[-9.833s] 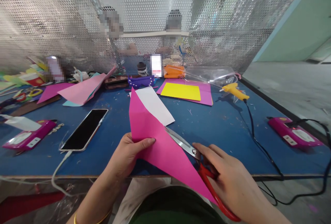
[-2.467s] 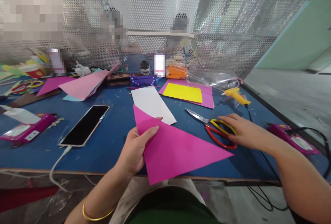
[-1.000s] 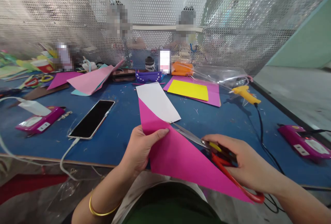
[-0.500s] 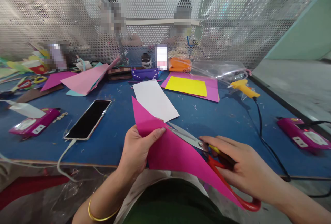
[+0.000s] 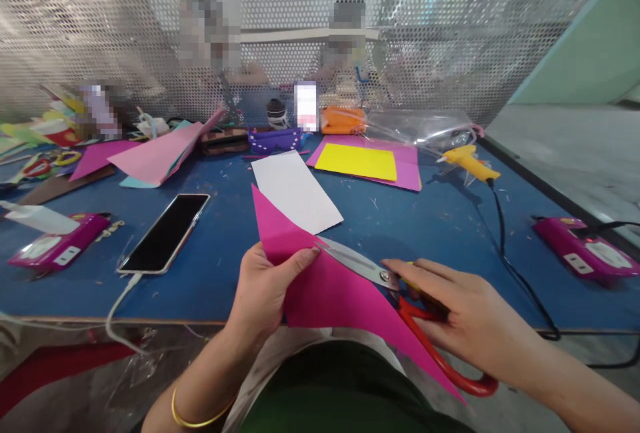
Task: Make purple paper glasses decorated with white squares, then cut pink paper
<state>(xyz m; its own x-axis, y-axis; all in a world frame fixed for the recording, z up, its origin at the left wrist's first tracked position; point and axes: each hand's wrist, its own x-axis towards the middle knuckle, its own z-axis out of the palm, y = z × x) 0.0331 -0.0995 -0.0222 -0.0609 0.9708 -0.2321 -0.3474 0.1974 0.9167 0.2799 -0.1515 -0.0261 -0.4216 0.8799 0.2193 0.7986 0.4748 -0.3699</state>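
My left hand [image 5: 270, 286] pinches a sheet of magenta paper [image 5: 330, 299] between thumb and fingers, above the table's front edge. My right hand [image 5: 455, 313] grips scissors [image 5: 355, 263] with red and yellow handles. Their blades point left along the upper edge of the magenta paper, the tips close to my left thumb. One long corner of that sheet hangs down to the right beside the red handle loop. Just beyond the paper lies a white rectangular sheet [image 5: 295, 189] on the blue table [image 5: 225, 239].
Left of my hands are a phone [image 5: 165, 233] on a white cable and a magenta power strip [image 5: 60, 239]. Yellow paper [image 5: 356, 162] tops a purple sheet behind. A yellow glue gun [image 5: 470, 163] and another power strip [image 5: 587, 249] are on the right. Perforated metal [image 5: 300, 6] stands behind.
The scissor blades have drawn closer together at the magenta paper's edge. Both hands keep their holds, and the whole view has shifted slightly.
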